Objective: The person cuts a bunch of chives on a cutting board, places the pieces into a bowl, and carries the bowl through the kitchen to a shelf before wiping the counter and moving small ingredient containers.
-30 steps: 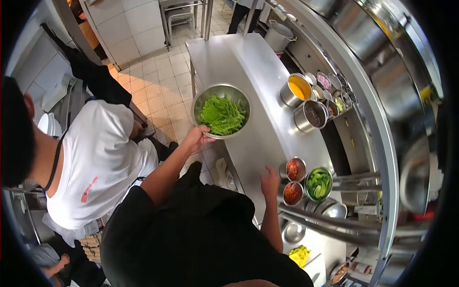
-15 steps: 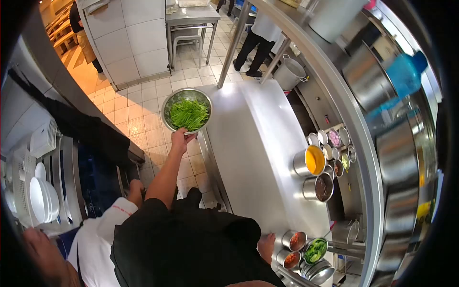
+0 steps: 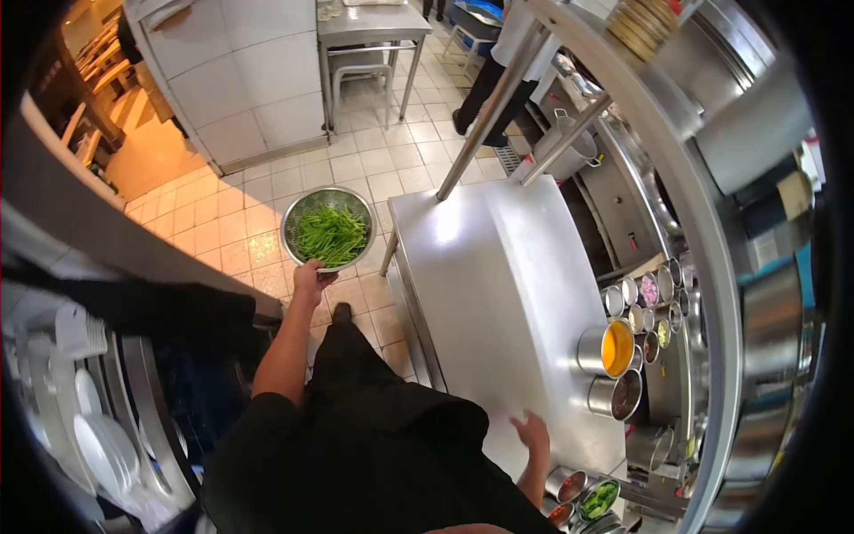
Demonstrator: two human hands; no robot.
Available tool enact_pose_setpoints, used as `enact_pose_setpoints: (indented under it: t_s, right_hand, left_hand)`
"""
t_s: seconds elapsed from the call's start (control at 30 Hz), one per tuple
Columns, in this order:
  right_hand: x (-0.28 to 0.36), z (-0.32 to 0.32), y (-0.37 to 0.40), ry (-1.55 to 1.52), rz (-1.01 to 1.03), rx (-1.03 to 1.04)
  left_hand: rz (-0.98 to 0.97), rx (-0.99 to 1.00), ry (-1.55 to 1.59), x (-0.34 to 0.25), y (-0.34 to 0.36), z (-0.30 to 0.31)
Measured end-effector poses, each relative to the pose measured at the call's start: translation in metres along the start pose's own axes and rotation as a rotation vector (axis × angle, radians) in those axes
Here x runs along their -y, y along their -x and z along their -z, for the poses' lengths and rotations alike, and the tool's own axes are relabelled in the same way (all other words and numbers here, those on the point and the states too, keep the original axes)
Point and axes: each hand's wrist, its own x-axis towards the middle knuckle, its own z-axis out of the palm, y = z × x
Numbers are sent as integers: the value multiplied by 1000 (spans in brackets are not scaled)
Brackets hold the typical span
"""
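My left hand (image 3: 310,279) grips the near rim of a perforated metal colander (image 3: 294,217) and holds it out over the tiled floor. Cut green vegetable stalks (image 3: 331,235) lie in a heap inside it. Above the near part of the steel table (image 3: 480,276), my right hand (image 3: 532,432) holds nothing, its fingers apart and slightly blurred. Close to that hand stand small metal pots with red contents (image 3: 567,483) and a pot of green pieces (image 3: 600,500).
A pot of orange liquid (image 3: 617,347) and a pot of dark contents (image 3: 614,395) stand at the table's right edge. Steel posts (image 3: 494,111) carry a shelf above. White plates (image 3: 107,449) are stacked at left. A person in dark trousers (image 3: 485,98) stands beyond the table.
My body has moved forward along the table with the colander still in my left hand. My right hand has come up beside the pots. The white-sleeved person at left has left the view.
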Motion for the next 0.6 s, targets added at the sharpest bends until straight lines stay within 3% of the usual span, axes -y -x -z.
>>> enact_pose_setpoints:
  t_s: [0.07, 0.13, 0.27, 0.33, 0.43, 0.6]
  right_hand:
    - [91, 28, -27, -323, 76, -54]
    - [164, 41, -55, -407, 108, -39]
    - [243, 16, -143, -201, 303, -187]
    - [289, 18, -177, -217, 269, -173]
    - [327, 16, -209, 48, 90, -179]
    - [341, 33, -199, -62, -28, -59]
  left_hand:
    - [-4, -6, -65, -20, -34, 0]
    - [7, -11, -110, -35, -76, -1]
    - [72, 25, -364, -54, -160, 16]
    - [106, 21, -385, -78, -170, -1]
    - [121, 53, -465, -106, -217, -5]
    - [178, 54, -573, -124, -260, -31]
